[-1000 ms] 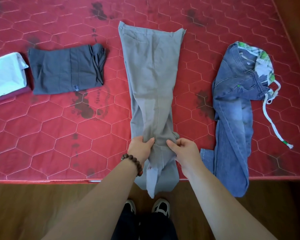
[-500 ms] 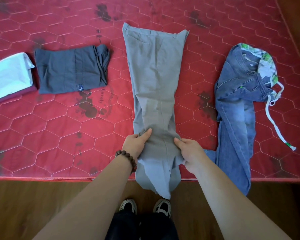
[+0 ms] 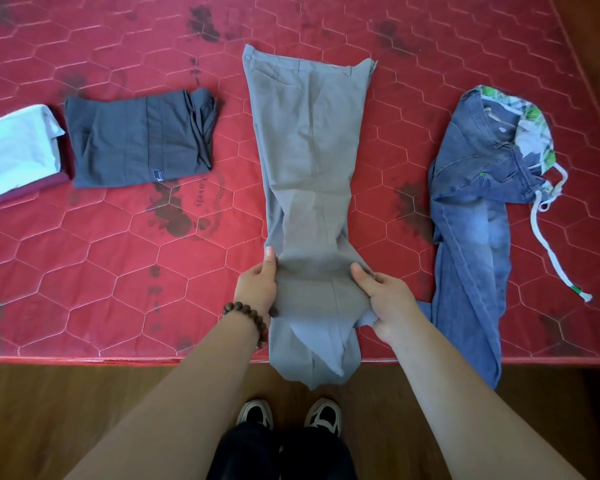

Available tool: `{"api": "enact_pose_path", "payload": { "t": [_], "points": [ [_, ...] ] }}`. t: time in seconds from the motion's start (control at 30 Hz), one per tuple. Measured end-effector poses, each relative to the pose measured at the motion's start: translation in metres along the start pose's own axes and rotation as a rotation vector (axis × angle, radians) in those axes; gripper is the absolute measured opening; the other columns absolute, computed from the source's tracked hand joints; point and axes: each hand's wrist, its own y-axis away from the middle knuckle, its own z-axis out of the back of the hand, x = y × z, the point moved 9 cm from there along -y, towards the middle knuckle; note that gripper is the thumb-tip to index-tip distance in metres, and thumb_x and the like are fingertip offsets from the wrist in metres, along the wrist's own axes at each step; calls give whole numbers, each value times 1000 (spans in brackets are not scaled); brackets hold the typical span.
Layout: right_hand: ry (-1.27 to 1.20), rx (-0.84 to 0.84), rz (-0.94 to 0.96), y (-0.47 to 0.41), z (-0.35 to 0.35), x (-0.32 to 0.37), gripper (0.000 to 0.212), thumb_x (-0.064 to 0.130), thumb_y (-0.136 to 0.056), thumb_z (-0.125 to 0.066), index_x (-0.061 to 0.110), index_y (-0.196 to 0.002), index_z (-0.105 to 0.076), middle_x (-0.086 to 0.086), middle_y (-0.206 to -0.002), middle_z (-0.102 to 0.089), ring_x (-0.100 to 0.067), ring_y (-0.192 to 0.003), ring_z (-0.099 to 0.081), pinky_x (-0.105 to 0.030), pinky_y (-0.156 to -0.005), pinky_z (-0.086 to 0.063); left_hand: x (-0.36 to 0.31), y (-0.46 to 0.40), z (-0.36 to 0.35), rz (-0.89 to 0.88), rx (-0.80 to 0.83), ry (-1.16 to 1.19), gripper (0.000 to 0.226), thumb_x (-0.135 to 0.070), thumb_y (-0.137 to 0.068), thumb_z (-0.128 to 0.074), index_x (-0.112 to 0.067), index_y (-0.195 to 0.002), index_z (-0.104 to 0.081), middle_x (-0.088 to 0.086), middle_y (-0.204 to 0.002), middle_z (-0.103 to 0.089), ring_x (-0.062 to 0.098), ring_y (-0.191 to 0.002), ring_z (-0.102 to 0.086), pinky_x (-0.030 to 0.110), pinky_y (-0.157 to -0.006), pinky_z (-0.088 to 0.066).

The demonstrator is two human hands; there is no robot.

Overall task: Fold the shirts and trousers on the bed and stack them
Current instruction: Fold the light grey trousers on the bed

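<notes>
Red mattress [image 3: 84, 271], gripped grey trousers [image 3: 309, 150]

"Lovely", upside down, on red mattress [image 3: 84, 271]

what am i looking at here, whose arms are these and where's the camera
There is no machine: a person wears a camera on the head, looking down at their own arms. They stand at a red mattress. The left hand, with a bead bracelet, and the right hand each grip an edge of grey trousers laid lengthwise, legs hanging over the near edge. Left of these lie a folded dark grey garment and a white one. Unfolded blue jeans lie to the right.
</notes>
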Motion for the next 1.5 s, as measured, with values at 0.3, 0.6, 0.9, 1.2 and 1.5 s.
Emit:
{"api": "enact_pose_path", "payload": {
  "t": [0.3, 0.6, 0.9, 1.2, 1.5],
  "points": [
    [135, -189, 213, -7, 4, 2, 38, 31, -98, -50, 2, -75, -53, -14, -72, -46, -22, -71, -44, -36, -66, -38, -28, 6, 22, -302, -394, -152, 30, -26, -99, -47, -4, -79, -53, -1, -65, -48, 19, -63, -47, 32, -60, -36],
    [150, 439, -228, 16, -13, -43, 31, 15, -90, -63, 5, -119, -62, -10, -115, -70, -23, -106, -67, -36, -86, -55, 51, 19, -15, 297, 546, -70, 50, -22, -73, -79, 1, -114, -63, 9, -102, -73, 25, -96, -70, 37, -87, -55],
    [359, 385, -227, 28, 1, -59, 32, 28, -86, -70, 5, -109, -69, -8, -107, -73, -27, -105, -66, -44, -93, -53, 70, 31, 3, 324, 408, -12, 35, -21, -83, -73, -4, -112, -63, 10, -102, -73, 25, -92, -71, 37, -73, -60],
    [272, 95, -21, 45, 7, -95, 21, 22, -95, -59, 14, -114, -58, -5, -113, -67, -21, -103, -64, -47, -95, -51, 94, 45, 16, 172, 287, -61, 23, -16, -87, -69, -7, -107, -63, 10, -105, -71, 27, -95, -68, 47, -86, -56],
    [249, 64, -185, 68, 6, -143, 31, 35, -83, -73, 9, -99, -68, -9, -96, -73, -24, -92, -69, -39, -86, -55, 110, 61, 34, -56, 45, -324, 24, -36, -94, -56, -13, -88, -57, 0, -84, -63, 20, -81, -62, 32, -71, -52]
  ]
}}
